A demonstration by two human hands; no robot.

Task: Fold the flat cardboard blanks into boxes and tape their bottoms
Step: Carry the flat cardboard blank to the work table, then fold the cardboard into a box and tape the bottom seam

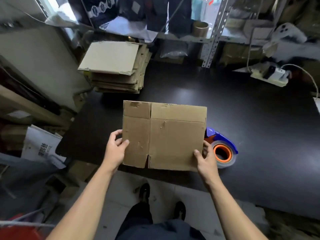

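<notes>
A flat brown cardboard blank (164,135) is held over the near edge of the dark table (251,118). My left hand (115,149) grips its left edge, thumb on top. My right hand (207,160) grips its lower right corner the same way. The blank's flaps show at the far and near sides, still folded flat. A blue tape dispenser with an orange-cored roll (223,149) lies on the table just right of my right hand. A stack of several more flat blanks (114,66) sits at the table's far left.
Metal shelving (213,32) with boxes and bags runs along the back. A power strip with cables (271,75) lies at the far right. Cardboard and a white bag (41,146) crowd the floor at left. My feet stand on the tiled floor below.
</notes>
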